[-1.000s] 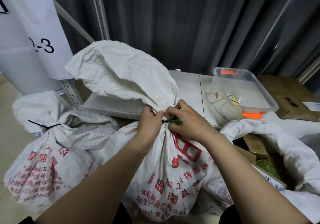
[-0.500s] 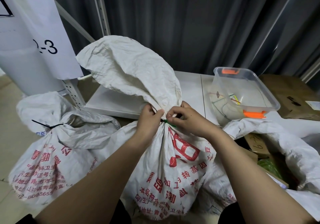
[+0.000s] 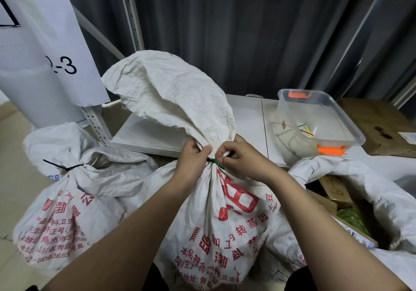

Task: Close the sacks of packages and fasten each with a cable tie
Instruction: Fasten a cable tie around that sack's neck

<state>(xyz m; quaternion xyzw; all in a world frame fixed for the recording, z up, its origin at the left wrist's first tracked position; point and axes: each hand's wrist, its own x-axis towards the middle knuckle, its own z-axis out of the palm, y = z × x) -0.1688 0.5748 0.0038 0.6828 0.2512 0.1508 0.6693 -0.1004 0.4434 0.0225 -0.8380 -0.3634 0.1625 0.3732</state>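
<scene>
At centre frame, directly ahead of both forearms: middle sack (image 3: pixel 216 223), white woven, red print, upright, neck gathered into a narrow throat with the loose mouth fanning up and back. Left hand (image 3: pixel 193 158) clenched round that throat from the left side, fingers curled into the bunched fabric. Right hand (image 3: pixel 243 158) touching the same throat from the right, fingertips (image 3: pixel 221 159) pinching at the green cable tie (image 3: pixel 217 163), curled on it rather than released.

Tie wrapped round the neck just under both hands, only a short green stretch visible; free tail pointing down and to the right, toward the right hand. Whether already threaded through its head: cannot tell, hidden by the fingers. Probably mid-cinch. Pull best taken by the right hand, nearer the tail, along that down-right line, left hand bracing the neck.

To the left, well apart: second sack (image 3: pixel 67 200), neck already closed with a black cable tie (image 3: pixel 65 167). To the right: third sack (image 3: pixel 360 189) gaping open, packages showing inside. Behind it, clear plastic bin (image 3: pixel 351 126) with coloured ties.
</scene>
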